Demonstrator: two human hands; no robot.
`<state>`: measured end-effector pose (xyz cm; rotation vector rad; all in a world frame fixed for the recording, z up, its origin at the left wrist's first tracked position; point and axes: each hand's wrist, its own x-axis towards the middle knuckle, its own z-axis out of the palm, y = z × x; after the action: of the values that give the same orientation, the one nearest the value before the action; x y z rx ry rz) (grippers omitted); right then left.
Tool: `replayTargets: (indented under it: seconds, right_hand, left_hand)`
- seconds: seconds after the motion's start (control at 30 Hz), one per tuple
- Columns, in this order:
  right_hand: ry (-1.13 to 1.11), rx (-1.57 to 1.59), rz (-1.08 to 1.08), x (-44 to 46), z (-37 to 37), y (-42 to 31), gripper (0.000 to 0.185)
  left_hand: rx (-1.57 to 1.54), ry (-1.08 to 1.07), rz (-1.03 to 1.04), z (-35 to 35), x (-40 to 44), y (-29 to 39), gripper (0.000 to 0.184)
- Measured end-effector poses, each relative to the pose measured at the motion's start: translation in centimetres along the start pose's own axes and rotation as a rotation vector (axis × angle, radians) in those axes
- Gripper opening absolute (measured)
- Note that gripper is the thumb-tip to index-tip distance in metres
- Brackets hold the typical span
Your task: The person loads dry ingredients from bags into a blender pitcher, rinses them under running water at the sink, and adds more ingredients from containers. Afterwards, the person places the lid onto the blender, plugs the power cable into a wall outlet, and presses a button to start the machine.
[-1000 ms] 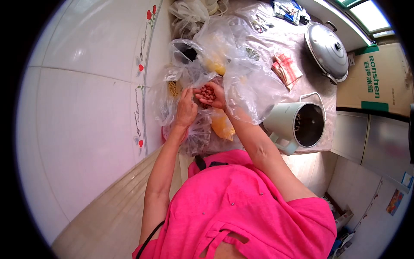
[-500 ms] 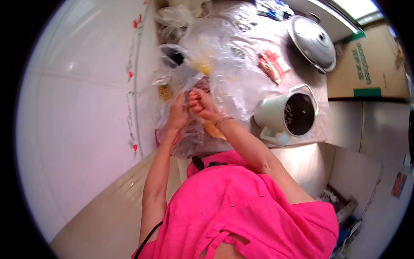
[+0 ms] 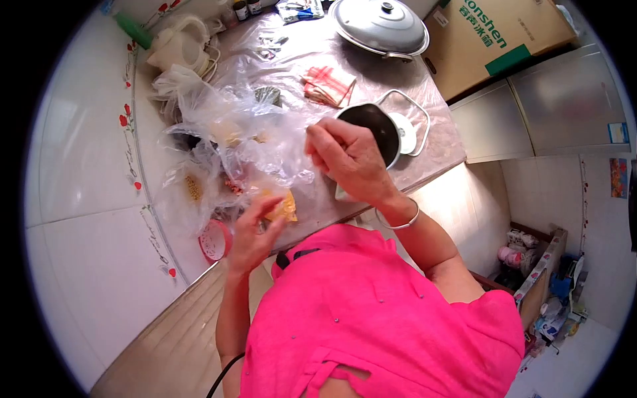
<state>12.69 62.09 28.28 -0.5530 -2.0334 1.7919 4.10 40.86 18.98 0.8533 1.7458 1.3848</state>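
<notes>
Right hand (image 3: 348,159) has shifted from plastic bags (image 3: 232,123) to jug (image 3: 385,129), 8 o'clock: fisted, contents hidden. Left hand (image 3: 251,239) loosely spread.

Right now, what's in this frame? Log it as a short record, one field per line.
Left hand: open, fingers spread, beside a yellow-orange packet; the hand holds nothing visible
Right hand: closed fist overlapping the container in view; contents hidden
Container: open metal-lined container, handle raised
Bags: clear plastic bags, yellow beans and reddish pieces among them
Cloth: red-and-white cloth, between bags and lidded pan
Right edge: cardboard box beyond the table
</notes>
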Motion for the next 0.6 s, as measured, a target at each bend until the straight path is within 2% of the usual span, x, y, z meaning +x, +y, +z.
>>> replayTargets:
  seconds: [0.1, 0.13, 0.2, 0.23, 0.27, 0.33, 0.4, 0.47, 0.53, 0.6]
  right_hand:
    - [0.089, -0.589, -0.194, 0.5, -3.6, 3.0, 0.026]
    - [0.106, -0.678, -0.219, 0.5, -4.1, 4.1, 0.023]
    - [-0.036, -0.871, -0.214, -0.2, -5.5, 5.3, 0.024]
    - [-0.087, -0.907, -0.228, -0.6, -6.0, 5.6, 0.026]
    - [-0.06, -0.888, -0.376, -0.9, -6.4, 6.5, 0.027]
    - [0.0, -0.728, -0.537, -1.2, -7.9, 5.6, 0.023]
    - [0.079, -0.503, -0.437, -1.6, -11.2, 4.3, 0.017]
    - [0.183, -0.559, -0.346, -1.8, -16.3, 5.1, 0.015]
    - [0.301, -0.762, -0.122, -1.7, -21.9, 9.9, 0.016]
    - [0.219, -1.03, 0.069, -3.4, -25.8, 15.5, 0.029]
  left_hand:
    - [-0.052, -0.135, 0.034, 5.0, 2.4, 2.1, 0.043]
    - [-0.054, -0.146, 0.036, 6.4, 3.3, 2.5, 0.044]
    - [-0.059, -0.166, 0.029, 8.8, 4.5, 2.8, 0.046]
    - [-0.085, -0.158, 0.007, 9.6, 5.0, 2.7, 0.044]
    - [-0.111, -0.15, -0.016, 10.4, 5.4, 2.5, 0.043]
    - [-0.188, -0.132, -0.101, 11.5, 6.1, 2.3, 0.041]
    - [-0.292, -0.114, -0.219, 12.4, 6.6, 2.3, 0.039]
    - [-0.227, -0.072, -0.283, 13.6, 7.0, 2.1, 0.029]
    - [-0.064, -0.072, -0.361, 14.0, 7.1, 1.8, 0.025]
    - [-0.166, -0.045, -0.364, 14.4, 7.3, 2.0, 0.023]
